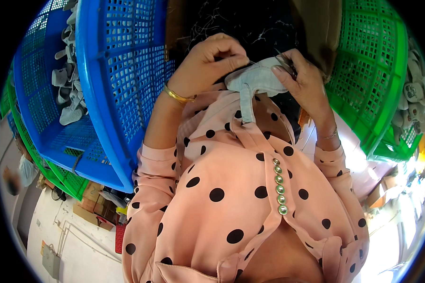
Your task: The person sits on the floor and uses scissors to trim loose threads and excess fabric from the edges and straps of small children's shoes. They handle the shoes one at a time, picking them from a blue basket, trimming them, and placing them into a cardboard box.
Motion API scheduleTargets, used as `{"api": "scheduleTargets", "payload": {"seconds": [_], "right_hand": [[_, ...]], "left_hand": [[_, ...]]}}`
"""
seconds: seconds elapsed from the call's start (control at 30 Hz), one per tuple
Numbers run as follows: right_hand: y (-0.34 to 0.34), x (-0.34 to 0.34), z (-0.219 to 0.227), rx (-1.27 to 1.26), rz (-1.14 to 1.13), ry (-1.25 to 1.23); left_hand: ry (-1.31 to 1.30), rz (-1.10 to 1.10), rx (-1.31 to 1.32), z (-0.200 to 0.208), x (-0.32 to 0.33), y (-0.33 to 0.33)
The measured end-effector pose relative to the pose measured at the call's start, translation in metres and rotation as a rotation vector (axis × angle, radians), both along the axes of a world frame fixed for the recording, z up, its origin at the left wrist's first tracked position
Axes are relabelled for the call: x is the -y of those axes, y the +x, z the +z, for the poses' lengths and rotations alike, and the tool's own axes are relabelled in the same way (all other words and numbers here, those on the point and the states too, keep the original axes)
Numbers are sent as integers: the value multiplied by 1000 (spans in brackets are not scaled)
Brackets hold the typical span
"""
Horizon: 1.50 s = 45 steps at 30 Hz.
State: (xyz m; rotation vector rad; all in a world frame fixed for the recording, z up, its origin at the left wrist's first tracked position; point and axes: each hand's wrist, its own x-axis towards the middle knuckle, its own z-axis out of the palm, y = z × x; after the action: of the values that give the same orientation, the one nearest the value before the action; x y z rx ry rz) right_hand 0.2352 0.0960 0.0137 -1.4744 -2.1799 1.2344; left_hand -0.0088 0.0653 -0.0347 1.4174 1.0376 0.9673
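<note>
A small pale grey shoe upper [264,78] with a strap hanging from it is held over my lap. My right hand [307,82] grips its right side, thumb on top. Thin dark metal, perhaps the blades of small snips [285,62], shows by these fingers; most of it is hidden. At the upper's left edge my left hand [216,59] is closed, with thumb and forefinger pinched together. Something thin may be between those fingertips, but it is too small to make out.
Close on my left stands a blue plastic basket [89,94], with several grey shoe uppers [72,101] beyond its near wall. A green basket [368,70] on my right has more shoe pieces [414,101] behind it. Loose threads [217,21] lie on dark cloth ahead.
</note>
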Motion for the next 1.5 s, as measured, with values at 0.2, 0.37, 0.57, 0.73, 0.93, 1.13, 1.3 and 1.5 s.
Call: {"api": "scheduleTargets", "payload": {"seconds": [0.2, 0.37, 0.57, 0.73, 0.93, 1.13, 1.3, 1.5], "right_hand": [[5, 2, -5, 0, -1, 20], [8, 6, -7, -2, -11, 71], [9, 15, -10, 36, -21, 193], [25, 28, -31, 22, -98, 195], [32, 7, 18, 285, 122, 356], [20, -3, 33, 543, 389, 437], [13, -5, 29, 574, 472, 456], [29, 2, 1, 280, 81, 347]], "left_hand": [[-355, 153, 275, 31, -4, 25], [257, 26, -530, 30, -2, 28], [-455, 16, 226, 24, -3, 53], [-653, 180, 552, 6, 5, 80], [-716, 220, 598, 8, 4, 87], [-678, 161, 570, 13, 4, 86], [-674, 167, 610, 11, 6, 84], [-375, 417, 241, -8, 12, 58]]}}
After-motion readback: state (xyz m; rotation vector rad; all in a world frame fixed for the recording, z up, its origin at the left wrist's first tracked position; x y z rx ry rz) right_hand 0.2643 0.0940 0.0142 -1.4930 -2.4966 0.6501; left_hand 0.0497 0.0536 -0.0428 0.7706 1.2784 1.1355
